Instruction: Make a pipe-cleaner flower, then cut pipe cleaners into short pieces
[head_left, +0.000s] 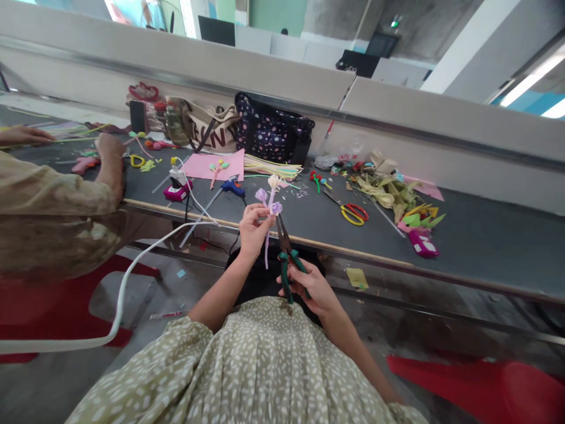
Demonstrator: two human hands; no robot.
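Observation:
Over the table's front edge, my left hand (252,232) pinches the stem of a small craft flower sprig (266,253). Fuzzy lavender blooms and one cream bloom top it, and the thin stem hangs below my fingers. My right hand (316,287) is wrapped round the dark green handles of long-nose pliers (285,242). The pliers point up, with their tips right beside the lower lavender bloom; whether the jaws grip anything is too small to tell. Just beyond lie a blue glue gun (233,187) and a pink sheet (198,164) with a small craft sprig on it.
Scissors (353,213) with red and yellow handles lie to the right, near dried husks (388,191) and a magenta box (422,243). Bags (273,132) stand at the back. A white cable (128,274) crosses at left, beside a co-worker's hands (110,150).

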